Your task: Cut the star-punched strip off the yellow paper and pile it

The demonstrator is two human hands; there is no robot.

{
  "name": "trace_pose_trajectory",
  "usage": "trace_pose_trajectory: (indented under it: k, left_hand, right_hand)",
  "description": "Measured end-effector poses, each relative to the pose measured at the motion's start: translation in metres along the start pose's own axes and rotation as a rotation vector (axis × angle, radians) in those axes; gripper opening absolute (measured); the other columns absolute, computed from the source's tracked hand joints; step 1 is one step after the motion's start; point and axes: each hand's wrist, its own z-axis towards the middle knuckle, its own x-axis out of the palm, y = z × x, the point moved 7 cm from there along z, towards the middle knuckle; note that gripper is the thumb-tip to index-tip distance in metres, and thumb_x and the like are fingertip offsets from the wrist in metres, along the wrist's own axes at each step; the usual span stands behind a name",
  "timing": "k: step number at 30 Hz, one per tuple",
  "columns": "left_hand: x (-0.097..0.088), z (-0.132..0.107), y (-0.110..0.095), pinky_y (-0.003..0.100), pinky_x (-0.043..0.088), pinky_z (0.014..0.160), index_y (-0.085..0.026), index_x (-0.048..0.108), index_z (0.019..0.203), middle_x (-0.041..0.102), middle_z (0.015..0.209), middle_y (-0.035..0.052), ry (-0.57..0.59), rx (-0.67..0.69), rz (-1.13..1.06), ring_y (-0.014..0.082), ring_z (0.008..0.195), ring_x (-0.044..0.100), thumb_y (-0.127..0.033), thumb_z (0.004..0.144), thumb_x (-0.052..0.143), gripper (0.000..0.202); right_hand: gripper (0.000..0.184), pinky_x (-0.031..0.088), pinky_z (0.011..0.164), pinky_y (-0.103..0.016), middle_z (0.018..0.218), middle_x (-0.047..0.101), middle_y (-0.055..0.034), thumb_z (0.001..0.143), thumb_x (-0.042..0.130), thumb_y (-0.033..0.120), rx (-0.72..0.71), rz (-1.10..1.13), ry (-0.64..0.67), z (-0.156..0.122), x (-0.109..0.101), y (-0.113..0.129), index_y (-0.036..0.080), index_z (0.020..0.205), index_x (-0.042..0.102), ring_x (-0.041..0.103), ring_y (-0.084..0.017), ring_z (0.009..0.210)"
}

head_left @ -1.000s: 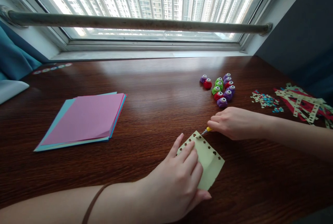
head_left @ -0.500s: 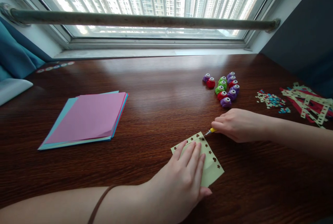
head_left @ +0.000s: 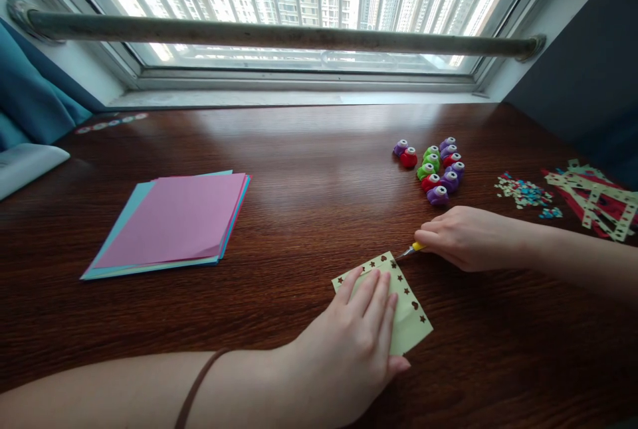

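My left hand (head_left: 356, 329) lies flat with fingers stretched over a pale yellow sheet of paper (head_left: 411, 333), pressing it to the table. Star and heart shaped holes run along two edges of that sheet. My right hand (head_left: 461, 238) is closed around a craft knife (head_left: 415, 247) with a yellow handle. Its blade points left, with the tip beside the paper's upper right edge, close to the top corner. Whether the tip touches the paper I cannot tell. Part of the sheet is hidden under my left hand.
Several purple, red and green craft punches (head_left: 438, 173) stand beyond my right hand. Punched confetti (head_left: 523, 191) and cut paper strips (head_left: 593, 200) lie at the right. A stack of coloured paper (head_left: 172, 220) is on the left. A metal bar (head_left: 279, 36) crosses the window.
The knife's tip has drawn away from the strip along the paper's top to its right edge, my right hand moving slightly right. The whole view has shifted a little.
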Motion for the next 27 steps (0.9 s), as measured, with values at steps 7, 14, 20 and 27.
trace_pose_trajectory:
  k: [7,14,20,27]
  left_hand:
    - [-0.002,0.0,0.0,0.047,0.027,0.097,-0.005,0.042,0.126,0.041,0.134,0.0202,0.029,0.003,-0.089,0.0339,0.124,0.036,-0.041,0.095,0.023,0.052]
    - [-0.01,-0.001,-0.007,0.039,0.03,0.101,-0.005,0.047,0.122,0.045,0.132,0.0155,-0.078,0.124,-0.191,0.0272,0.123,0.04,-0.035,0.094,0.033,0.043]
    - [-0.018,-0.009,-0.011,0.045,0.029,0.1,-0.004,0.055,0.113,0.054,0.122,0.0172,-0.203,0.042,-0.01,0.0336,0.118,0.044,-0.044,0.091,0.036,0.05]
    - [0.002,-0.007,-0.01,0.042,0.028,0.1,-0.002,0.046,0.123,0.046,0.13,0.0191,-0.059,-0.027,0.055,0.0341,0.121,0.04,-0.044,0.094,0.028,0.054]
  right_hand:
    - [0.01,0.022,0.05,-0.026,0.07,0.059,0.0002,0.079,0.05,0.008,0.037,-0.03,-0.007,0.0,-0.006,0.007,0.017,0.077,0.048,0.056,-0.015,0.058]
    - [0.009,0.023,0.052,-0.026,0.073,0.06,-0.0017,0.08,0.049,0.008,-0.041,-0.064,-0.027,0.008,-0.007,0.013,0.017,0.081,0.049,0.054,-0.016,0.061]
    - [0.008,0.024,0.053,-0.026,0.075,0.06,-0.0015,0.082,0.047,0.008,-0.077,-0.047,-0.04,0.012,-0.006,0.016,0.016,0.081,0.049,0.054,-0.015,0.063]
    - [0.009,0.02,0.049,-0.026,0.07,0.058,-0.0012,0.08,0.045,0.007,-0.013,0.057,-0.027,0.007,-0.004,0.018,0.015,0.076,0.047,0.053,-0.012,0.056]
